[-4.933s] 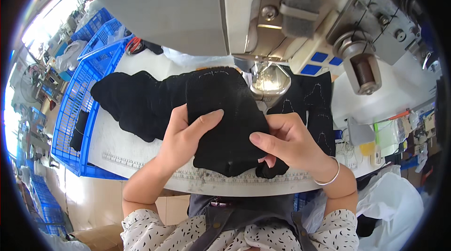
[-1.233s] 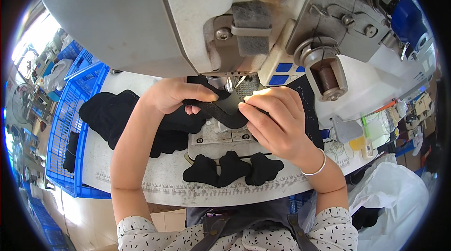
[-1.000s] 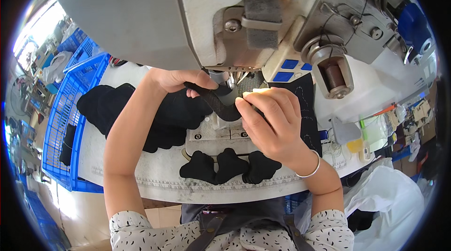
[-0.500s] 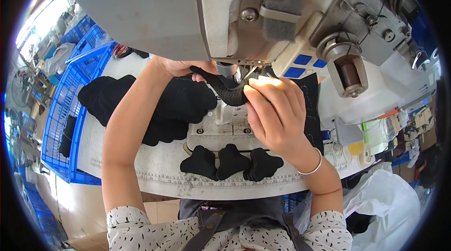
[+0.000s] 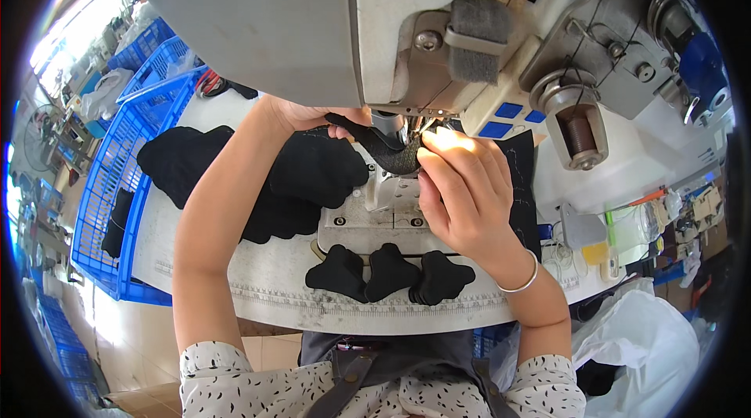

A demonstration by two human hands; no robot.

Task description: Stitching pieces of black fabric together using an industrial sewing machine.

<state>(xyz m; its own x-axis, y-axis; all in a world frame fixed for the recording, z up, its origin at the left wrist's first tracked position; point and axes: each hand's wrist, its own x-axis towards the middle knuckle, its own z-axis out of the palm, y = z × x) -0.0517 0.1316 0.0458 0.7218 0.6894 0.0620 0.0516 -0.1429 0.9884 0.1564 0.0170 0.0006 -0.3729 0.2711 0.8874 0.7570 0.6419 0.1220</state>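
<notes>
Just off centre, toward twelve o'clock, holding a black strip [image 5: 395,160] in a curve beside the needle parts [image 5: 408,130] of the machine [image 5: 383,19] — probably for shaping its bend there. At eleven, with the left hand [image 5: 305,114], pinching the strip's left end, seemingly for steadying it; reaching partly under the machine, so not showing the whole grip. At three, with the right hand [image 5: 469,183], pressing fingertips together and pinching the strip's other side, likely for fine control. At six, seeing three lobed black pieces [image 5: 391,271] in a row on the table [image 5: 266,300] — perhaps set near its front for easy reach. At nine, seeing a black pile [image 5: 317,171] on both sides of the left forearm [image 5: 211,214] and, farther out, a blue basket [image 5: 92,222].
</notes>
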